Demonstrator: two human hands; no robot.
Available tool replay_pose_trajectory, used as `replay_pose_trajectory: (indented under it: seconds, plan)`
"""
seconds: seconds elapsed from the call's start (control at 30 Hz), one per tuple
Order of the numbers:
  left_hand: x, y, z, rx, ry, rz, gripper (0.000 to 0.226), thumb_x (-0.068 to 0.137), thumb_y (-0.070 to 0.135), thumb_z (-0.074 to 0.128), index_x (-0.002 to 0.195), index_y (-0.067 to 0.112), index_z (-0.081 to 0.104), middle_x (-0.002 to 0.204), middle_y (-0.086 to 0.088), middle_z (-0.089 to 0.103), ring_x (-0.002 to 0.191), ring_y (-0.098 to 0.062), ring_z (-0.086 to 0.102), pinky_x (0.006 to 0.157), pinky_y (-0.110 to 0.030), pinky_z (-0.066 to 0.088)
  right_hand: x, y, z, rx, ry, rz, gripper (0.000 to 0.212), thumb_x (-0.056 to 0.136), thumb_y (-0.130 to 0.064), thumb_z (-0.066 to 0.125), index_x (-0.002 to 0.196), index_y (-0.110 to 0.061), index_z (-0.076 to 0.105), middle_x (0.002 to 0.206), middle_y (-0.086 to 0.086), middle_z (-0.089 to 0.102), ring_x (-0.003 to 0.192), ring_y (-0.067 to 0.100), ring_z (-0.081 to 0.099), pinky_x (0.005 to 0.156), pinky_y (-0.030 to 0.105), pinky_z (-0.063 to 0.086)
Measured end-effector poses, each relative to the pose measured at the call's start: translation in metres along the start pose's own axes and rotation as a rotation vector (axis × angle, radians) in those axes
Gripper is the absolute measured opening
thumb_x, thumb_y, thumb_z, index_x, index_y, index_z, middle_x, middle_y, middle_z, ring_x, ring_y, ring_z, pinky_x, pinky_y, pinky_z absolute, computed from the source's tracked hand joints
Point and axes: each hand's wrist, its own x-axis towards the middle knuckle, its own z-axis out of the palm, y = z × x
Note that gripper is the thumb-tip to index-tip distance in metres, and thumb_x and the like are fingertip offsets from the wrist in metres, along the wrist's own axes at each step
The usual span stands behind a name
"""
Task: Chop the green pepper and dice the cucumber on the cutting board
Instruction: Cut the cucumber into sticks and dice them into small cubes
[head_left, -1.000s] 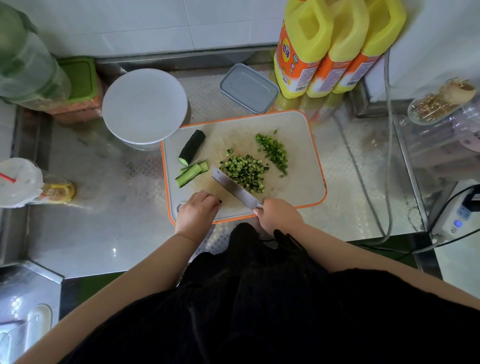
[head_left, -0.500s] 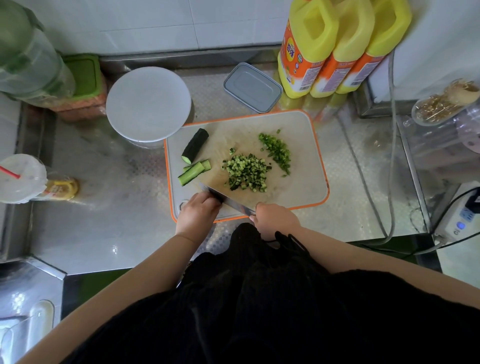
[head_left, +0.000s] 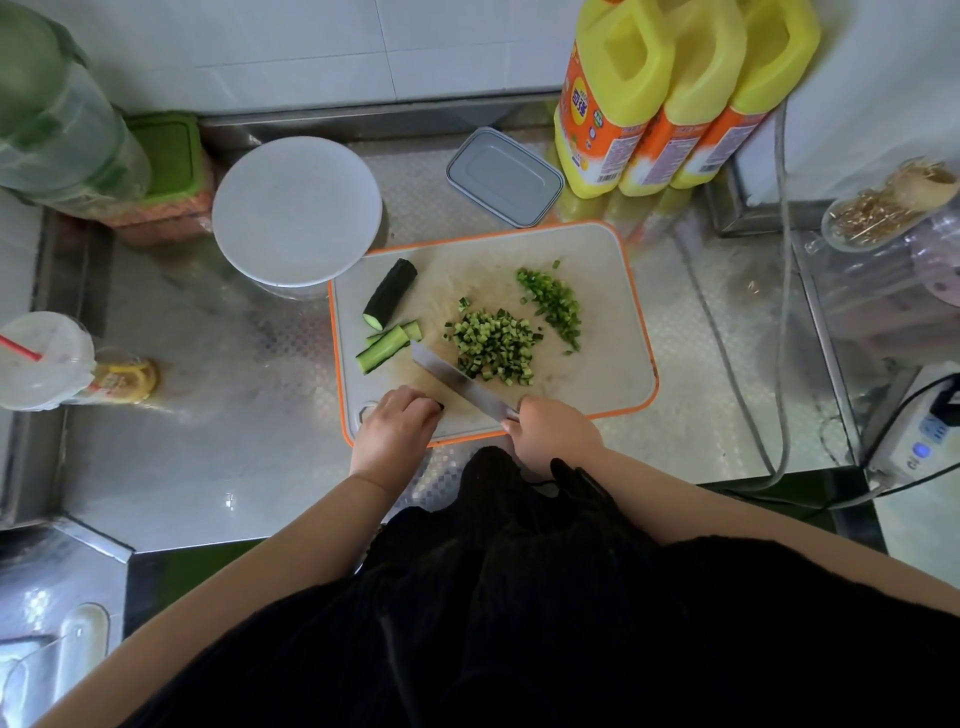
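Observation:
A white cutting board (head_left: 597, 291) with an orange rim lies on the steel counter. On it are a dark cucumber chunk (head_left: 390, 294), cut cucumber strips (head_left: 387, 347), a pile of diced cucumber (head_left: 493, 347) and chopped green pepper (head_left: 553, 306). My right hand (head_left: 550, 432) grips the handle of a knife (head_left: 457, 378), whose blade slants up-left, touching the dice pile's near edge. My left hand (head_left: 397, 427) is curled at the board's near edge over a cucumber piece; only a dark tip shows at its fingertips.
A white round lid (head_left: 297, 210) touches the board's far-left corner. A grey lidded box (head_left: 504, 177) and three yellow bottles (head_left: 670, 93) stand behind the board. A lidded cup with a red straw (head_left: 44, 358) sits at the left. A power strip (head_left: 917, 441) and cables lie at the right.
Half a second ago the blade was down against my left fingertips at the board's near edge. Now it slants out again beside the diced cucumber. My left hand has hardly moved.

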Motion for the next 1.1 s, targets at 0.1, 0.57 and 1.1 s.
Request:
replay_pose_trajectory:
  seconds: [0.1,0.57,1.1]
  plan:
    - [-0.002,0.0,0.0,0.016,-0.006,0.015,0.029,0.089,0.025,0.05,0.08,0.006,0.07,0.086,-0.008,0.063,0.076,-0.029,0.06,0.06,-0.036,0.05,-0.006,-0.004,0.002,-0.05,-0.03,-0.049,0.031,0.1,-0.035,0.038,0.106,-0.007,0.05,0.104,0.013,0.061,0.097,0.031,0.059,0.074,0.035,0.043]
    - [0.001,-0.003,0.0,-0.005,-0.063,-0.002,0.032,0.088,0.024,0.047,0.081,0.009,0.074,0.085,-0.006,0.067,0.073,-0.03,0.063,0.057,-0.038,0.054,0.003,-0.007,0.008,-0.055,-0.103,-0.011,0.03,0.1,-0.033,0.041,0.108,-0.008,0.055,0.108,0.011,0.061,0.103,0.029,0.058,0.08,0.036,0.044]
    - [-0.01,-0.013,-0.003,-0.004,-0.077,0.002,0.018,0.087,0.017,0.055,0.081,0.008,0.07,0.085,-0.005,0.063,0.075,-0.03,0.059,0.059,-0.04,0.053,-0.007,-0.006,0.003,-0.055,-0.047,-0.05,0.033,0.1,-0.037,0.04,0.109,-0.007,0.052,0.11,0.013,0.061,0.103,0.031,0.058,0.076,0.035,0.04]
